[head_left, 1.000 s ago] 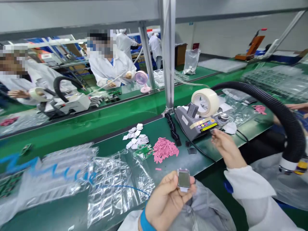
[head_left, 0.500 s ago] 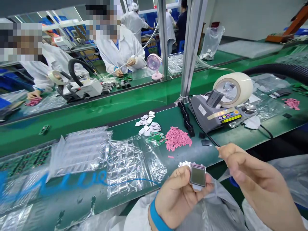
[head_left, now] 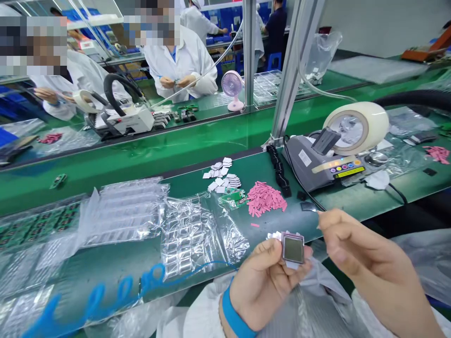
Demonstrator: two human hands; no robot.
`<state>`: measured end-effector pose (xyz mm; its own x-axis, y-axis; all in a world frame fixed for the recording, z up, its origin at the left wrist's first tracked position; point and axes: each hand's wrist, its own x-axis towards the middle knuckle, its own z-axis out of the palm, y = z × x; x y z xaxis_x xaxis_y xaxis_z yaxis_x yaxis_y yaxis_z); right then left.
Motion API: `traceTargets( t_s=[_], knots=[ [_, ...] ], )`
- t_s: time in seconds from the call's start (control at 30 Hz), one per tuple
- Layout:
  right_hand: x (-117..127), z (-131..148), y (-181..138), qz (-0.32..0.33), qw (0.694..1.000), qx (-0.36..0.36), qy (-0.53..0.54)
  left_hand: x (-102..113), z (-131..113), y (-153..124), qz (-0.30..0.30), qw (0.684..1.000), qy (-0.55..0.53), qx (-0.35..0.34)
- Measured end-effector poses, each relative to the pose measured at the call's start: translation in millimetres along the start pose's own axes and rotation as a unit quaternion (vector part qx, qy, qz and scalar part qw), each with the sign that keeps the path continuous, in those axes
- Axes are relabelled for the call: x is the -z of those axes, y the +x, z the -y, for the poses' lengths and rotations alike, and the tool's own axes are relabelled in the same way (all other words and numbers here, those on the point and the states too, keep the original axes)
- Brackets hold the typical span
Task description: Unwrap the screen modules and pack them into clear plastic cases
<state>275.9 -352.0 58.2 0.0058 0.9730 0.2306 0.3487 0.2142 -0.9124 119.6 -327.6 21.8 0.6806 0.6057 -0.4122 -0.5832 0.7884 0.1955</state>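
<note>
My left hand (head_left: 262, 274), with a blue wrist strap (head_left: 234, 310), is closed around a small square display module (head_left: 292, 248). Its grey screen faces up toward me, and white pieces (head_left: 274, 235) stick out behind it. To the right, my right hand (head_left: 347, 241) is raised with thumb and fingers pinched together; anything between the fingertips is too small to make out. Just beyond those fingertips lies a thin dark piece (head_left: 308, 207) on the green bench. A heap of pink strips (head_left: 266, 198) sits past the module, beside a green circuit board (head_left: 234, 198) and white pads (head_left: 221, 176).
A tape dispenser (head_left: 310, 162) with a large tape roll (head_left: 378, 126) stands right, behind its black cable. Black pieces (head_left: 278, 169) form a row beside it. Clear trays (head_left: 186, 234) and bagged boards (head_left: 38, 227) lie left. A coiled blue cord (head_left: 127, 286) crosses the front. Co-workers sit opposite.
The view has shifted slightly, so the bench appears farther right and higher. Both my hands keep nearly the same pose. Across the bench, the co-workers' hands have lifted from the work surface.
</note>
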Motion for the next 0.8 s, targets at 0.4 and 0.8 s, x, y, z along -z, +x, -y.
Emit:
traceTargets(
  t_s=[0.4, 0.8],
  knots=[
    [-19, -6, 10, 0.036, 0.984, 0.085, -0.151, 1, -1, -1, -0.030, 0.999, -0.018, -0.026],
    [-67, -53, 28, 0.156, 0.947, 0.168, -0.224, 35, -17, -22, -0.090, 0.984, 0.119, -0.093]
  ],
)
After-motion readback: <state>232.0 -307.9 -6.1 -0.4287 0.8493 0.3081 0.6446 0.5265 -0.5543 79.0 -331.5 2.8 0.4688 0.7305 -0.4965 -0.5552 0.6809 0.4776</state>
